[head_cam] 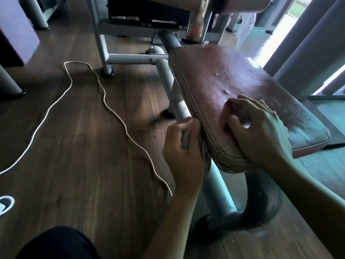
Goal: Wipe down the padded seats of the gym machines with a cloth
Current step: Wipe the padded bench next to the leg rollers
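Head view: the red padded seat (233, 86) lies at centre right, and a grey cloth (186, 141) is pressed against its near-left edge, gripped in the curled fingers of the left hand (183, 152). The right hand (261, 131) rests on the seat's near top with its fingers loosely bent and spread, holding nothing.

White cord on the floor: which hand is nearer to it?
Left. The left hand grips the cloth against the side edge of the seat, just beside the near stretch of the cord. The right hand rests on top of the seat, farther from the cord.
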